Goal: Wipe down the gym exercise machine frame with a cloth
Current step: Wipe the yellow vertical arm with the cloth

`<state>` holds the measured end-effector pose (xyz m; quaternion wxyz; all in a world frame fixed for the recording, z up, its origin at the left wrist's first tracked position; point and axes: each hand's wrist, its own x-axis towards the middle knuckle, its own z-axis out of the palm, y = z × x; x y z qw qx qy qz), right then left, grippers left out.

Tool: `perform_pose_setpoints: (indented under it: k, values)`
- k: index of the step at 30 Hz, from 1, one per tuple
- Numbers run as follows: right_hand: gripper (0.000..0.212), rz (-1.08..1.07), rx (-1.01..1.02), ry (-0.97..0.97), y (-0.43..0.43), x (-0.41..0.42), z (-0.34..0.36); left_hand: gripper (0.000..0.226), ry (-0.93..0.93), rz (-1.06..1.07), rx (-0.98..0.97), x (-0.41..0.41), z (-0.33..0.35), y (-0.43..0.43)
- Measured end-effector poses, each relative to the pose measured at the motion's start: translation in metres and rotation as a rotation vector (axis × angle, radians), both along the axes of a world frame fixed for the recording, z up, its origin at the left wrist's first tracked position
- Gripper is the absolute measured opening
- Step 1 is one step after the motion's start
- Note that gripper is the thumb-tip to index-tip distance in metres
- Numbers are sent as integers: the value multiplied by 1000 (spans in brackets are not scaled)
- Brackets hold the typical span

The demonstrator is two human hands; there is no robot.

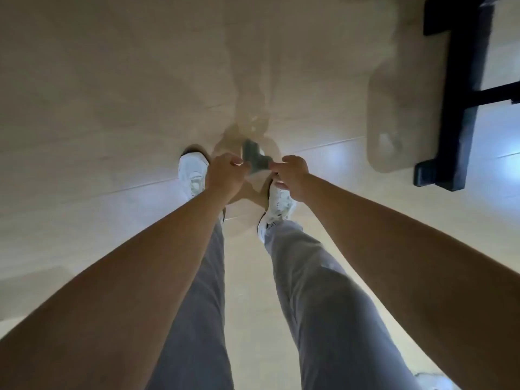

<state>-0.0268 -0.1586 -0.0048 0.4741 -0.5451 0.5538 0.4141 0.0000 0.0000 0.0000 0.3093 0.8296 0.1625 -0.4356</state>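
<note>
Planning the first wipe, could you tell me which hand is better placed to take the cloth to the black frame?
Right. The right hand and left hand both pinch the cloth, but the black frame stands on the right side, likely nearer that hand.

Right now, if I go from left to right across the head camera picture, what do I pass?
white sneaker → left hand → grey cloth → right hand → black machine frame
</note>
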Motion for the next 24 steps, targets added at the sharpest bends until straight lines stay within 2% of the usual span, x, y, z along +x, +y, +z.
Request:
perform_pose_setpoints:
  k: [2, 4, 6, 8, 10, 14, 16, 19, 24]
  values:
    - [8, -38, 32, -12, 5, 2, -7, 26, 5, -14, 26, 2, -9, -5]
    - [3, -59, 9, -7, 8, -1, -12, 21, 25, -38, 27, 2, -14, -11]
    - [17, -110, -37, 7, 10, 3, -12, 15, 49, -27, 16, 6, -15, -15]
    - [18, -89, -55, -16, 10, 6, -5, 12, 52, -7, 2, 11, -9, -16]
    - [13, 42, -93, -86, 9, 6, 11, 12, 62, 25, -33, 12, 6, -16]
    - [23, 208, -94, -255, 1, 14, 72, 11, 93, 128, -100, 15, 52, -7]
    - [21, 235, -55, -345, 0, 19, 114, 4, 139, 262, -214, 19, 87, -6]
    - [18, 240, -16, -480, -4, 24, 181, 9, 198, 470, -398, 25, 155, -6]
    - [18, 254, 42, -639, -11, 36, 301, 16, 82, 440, -517, 34, 272, -2]
